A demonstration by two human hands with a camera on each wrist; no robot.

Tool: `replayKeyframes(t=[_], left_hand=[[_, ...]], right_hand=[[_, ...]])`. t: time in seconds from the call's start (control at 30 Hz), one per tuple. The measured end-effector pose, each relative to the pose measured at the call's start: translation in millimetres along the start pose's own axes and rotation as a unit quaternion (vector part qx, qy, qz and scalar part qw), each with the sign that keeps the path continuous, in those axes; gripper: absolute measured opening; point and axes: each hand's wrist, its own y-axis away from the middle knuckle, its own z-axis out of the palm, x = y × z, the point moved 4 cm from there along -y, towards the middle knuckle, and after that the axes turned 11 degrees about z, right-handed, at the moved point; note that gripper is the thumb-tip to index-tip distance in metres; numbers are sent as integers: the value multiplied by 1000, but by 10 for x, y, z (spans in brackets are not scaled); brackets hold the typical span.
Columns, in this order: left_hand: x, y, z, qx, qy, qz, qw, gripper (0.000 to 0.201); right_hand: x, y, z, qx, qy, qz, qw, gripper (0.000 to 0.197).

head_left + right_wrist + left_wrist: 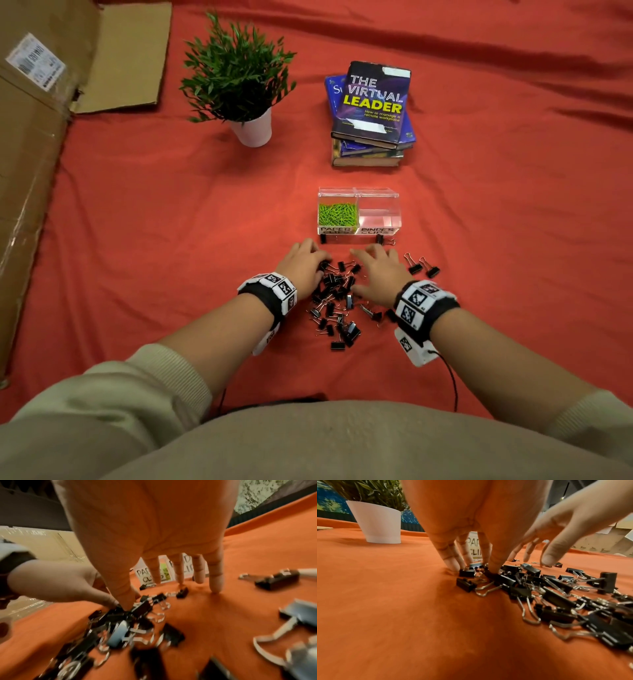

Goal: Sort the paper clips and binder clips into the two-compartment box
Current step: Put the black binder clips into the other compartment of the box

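Both hands are down on the heap of black metal binder clips with silver wire handles [337, 301], one on each flank. Left hand [303, 269]: fingers [452, 562] extended and close together, tips pressing into the red cloth [171, 222] at the heap's left edge, thumb tip on a clip; nothing pinched or enclosed. Right hand [376, 277]: fingers [216, 577] spread, little fingertip touching bare cloth, thumb down among the clips near the left thumb; nothing gripped. Right wrist view is motion-blurred, so finer contact cannot be told.

Clips lie loose and tangled between the two hands and trail back toward the person. Two stray binder clips [423, 267] sit apart on the cloth just right of the right hand; two more stand against the front of the box.

Clear plastic two-compartment box [390, 200] sits just beyond the fingertips. Left compartment, labelled PAPER CLIPS, holds green paper clips [337, 213]; right compartment, labelled BINDER CLIPS, shows no clips inside.

Farther back: stack of books [373, 113], top cover reading THE VIRTUAL LEADER; green leafy plant in a white pot [239, 82] to its left. Flattened brown cardboard [41, 120] along the far left. Marker-patterned wristbands [423, 303] on both wrists.
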Motion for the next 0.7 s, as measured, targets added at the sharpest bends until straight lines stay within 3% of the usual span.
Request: replayKeyframes(t=[0.1,0.4,0.57,0.7], left_hand=[[50,-11,15,-9,7,-13,1000,39],[137,-4,0,19,40,-35,998,26],[158,12,5,33,47,-37,998,21],[138,22,18,46,79,-64,994,17]], right_hand=[[-53,26,152,14,21,-15,1000,73],[-91,-70,279,-17,-110,-20,994,20],[-61,-79,257,-20,-145,-36,989,12],[82,-97,134,-58,-220,15,974,11]])
